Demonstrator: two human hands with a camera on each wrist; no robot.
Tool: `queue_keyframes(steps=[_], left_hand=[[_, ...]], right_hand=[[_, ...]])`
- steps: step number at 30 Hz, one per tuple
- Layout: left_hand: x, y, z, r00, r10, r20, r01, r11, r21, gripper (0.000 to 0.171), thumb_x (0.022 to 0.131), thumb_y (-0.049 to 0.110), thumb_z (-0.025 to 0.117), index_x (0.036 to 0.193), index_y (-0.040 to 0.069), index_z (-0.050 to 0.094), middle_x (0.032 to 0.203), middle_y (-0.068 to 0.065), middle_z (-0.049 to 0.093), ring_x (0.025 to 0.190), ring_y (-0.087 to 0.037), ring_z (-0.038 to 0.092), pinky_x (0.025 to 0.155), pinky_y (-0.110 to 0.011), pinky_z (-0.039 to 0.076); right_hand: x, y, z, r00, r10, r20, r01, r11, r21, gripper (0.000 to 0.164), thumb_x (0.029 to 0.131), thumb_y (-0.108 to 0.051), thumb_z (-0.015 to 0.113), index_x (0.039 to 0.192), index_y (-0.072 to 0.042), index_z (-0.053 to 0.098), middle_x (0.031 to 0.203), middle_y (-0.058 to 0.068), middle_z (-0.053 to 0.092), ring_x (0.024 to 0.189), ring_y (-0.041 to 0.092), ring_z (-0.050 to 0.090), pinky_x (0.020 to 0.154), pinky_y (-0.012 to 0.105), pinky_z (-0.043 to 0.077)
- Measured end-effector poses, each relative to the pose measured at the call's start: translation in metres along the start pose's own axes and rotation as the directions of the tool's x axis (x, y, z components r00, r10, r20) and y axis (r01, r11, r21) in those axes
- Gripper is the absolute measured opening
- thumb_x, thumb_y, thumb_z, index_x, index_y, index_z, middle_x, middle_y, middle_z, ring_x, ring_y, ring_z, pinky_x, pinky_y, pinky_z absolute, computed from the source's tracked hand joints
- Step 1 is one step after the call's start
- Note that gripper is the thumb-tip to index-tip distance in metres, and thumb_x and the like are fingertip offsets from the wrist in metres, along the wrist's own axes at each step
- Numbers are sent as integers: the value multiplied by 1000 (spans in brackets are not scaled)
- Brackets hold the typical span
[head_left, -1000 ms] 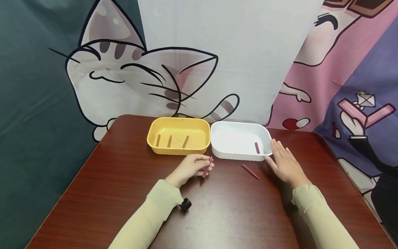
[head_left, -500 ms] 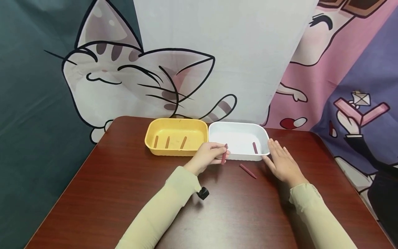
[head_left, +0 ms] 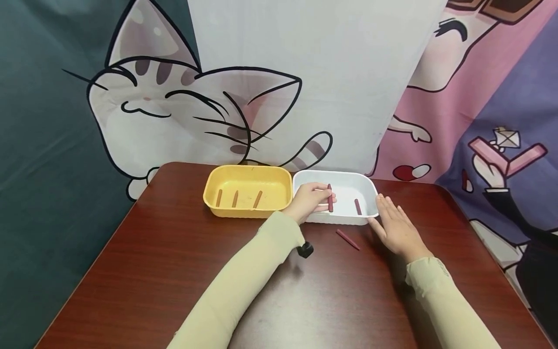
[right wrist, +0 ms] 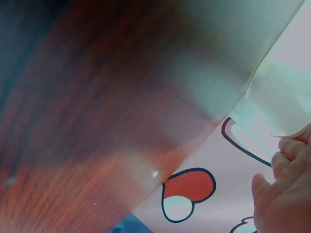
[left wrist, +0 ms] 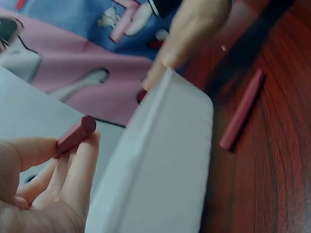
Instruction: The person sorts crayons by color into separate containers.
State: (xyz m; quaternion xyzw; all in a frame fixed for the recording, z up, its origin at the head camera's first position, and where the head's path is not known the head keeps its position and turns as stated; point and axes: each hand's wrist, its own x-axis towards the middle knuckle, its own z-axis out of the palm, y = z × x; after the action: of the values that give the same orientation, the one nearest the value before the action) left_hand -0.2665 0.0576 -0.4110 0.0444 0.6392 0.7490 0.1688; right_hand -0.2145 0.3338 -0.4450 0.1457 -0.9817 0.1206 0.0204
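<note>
My left hand (head_left: 307,201) pinches a dark red crayon (head_left: 330,198) between thumb and fingers, over the left part of the white tray (head_left: 335,219). In the left wrist view the held crayon (left wrist: 75,136) shows its blunt end, near the tray's wall (left wrist: 163,160). Another crayon (head_left: 358,207) lies in the tray's right part. On the table in front of the tray is a loose crayon (head_left: 348,239). My right hand (head_left: 398,230) lies with straight fingers along the tray's right end, fingertips at the rim.
A yellow tray (head_left: 244,213) stands right beside the white one on the left, with three crayons (head_left: 258,199) lying apart in it. Both sit near the back edge of the brown wooden table (head_left: 152,271). A printed cloth (head_left: 348,87) hangs behind.
My left hand has carried the crayon right and away from me, from in front of the yellow tray to over the white tray. The right hand stays at the white tray's end.
</note>
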Motion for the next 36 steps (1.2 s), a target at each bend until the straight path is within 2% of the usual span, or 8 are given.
queue_keyframes(steps=[4,9,13,18,23,26,30,36], left_hand=[[12,-6,6,999,7,-43,-6,1000,9,26,100,6,61,122,-9,64,100,-16,74,97,-24,73,85,-36,60],[20,-9,15,999,25,-47,-23,998,51,25,101,4,60,122,-10,62,100,-17,73,98,-24,73,82,-34,61],[26,-12,22,997,31,-73,-17,983,183,19,100,5,62,115,-6,62,95,-15,73,91,-22,74,76,-29,61],[35,-15,26,993,37,-116,16,907,421,15,96,11,69,105,-1,67,86,-8,71,73,-17,73,64,-21,59],[37,-16,26,992,33,-125,38,847,530,23,96,14,71,112,-2,67,95,-12,72,71,-17,74,64,-19,57],[34,-16,25,992,18,-124,47,864,501,29,97,13,68,121,-4,65,108,-16,71,84,-24,76,68,-21,59],[30,-17,25,993,21,-116,30,906,421,27,99,10,62,121,-5,64,106,-17,71,94,-30,74,69,-24,60],[24,-20,27,987,147,-69,-110,918,380,23,101,10,55,120,0,65,102,-10,71,90,-18,72,68,-24,60]], right_hand=[[0,0,-1,1000,2,3,-2,1000,-3,79,107,-50,40,161,1,12,167,23,14,154,40,9,124,54,3],[0,0,-2,1000,6,-8,-6,1000,-12,80,107,-50,41,161,1,14,166,23,16,154,41,11,124,54,5],[0,0,-2,1000,10,-10,-10,1000,-11,79,106,-50,42,161,1,15,166,22,16,153,42,12,124,54,4],[1,0,-1,1000,17,-7,-17,1000,-14,80,106,-50,43,161,1,15,166,22,16,154,41,12,124,54,4],[2,0,1,1000,12,-11,-13,1000,-14,80,106,-50,41,161,1,15,167,21,15,154,40,11,124,54,4],[2,-1,2,1000,10,-11,-10,1000,-17,80,106,-50,42,161,1,15,167,21,15,154,41,12,124,54,4],[2,0,2,1000,13,-6,-13,1000,-22,80,106,-51,41,161,1,14,167,21,15,153,42,14,124,54,4],[2,0,1,1000,13,-15,-14,1000,-23,80,106,-51,41,161,1,14,166,22,16,153,42,14,124,55,5]])
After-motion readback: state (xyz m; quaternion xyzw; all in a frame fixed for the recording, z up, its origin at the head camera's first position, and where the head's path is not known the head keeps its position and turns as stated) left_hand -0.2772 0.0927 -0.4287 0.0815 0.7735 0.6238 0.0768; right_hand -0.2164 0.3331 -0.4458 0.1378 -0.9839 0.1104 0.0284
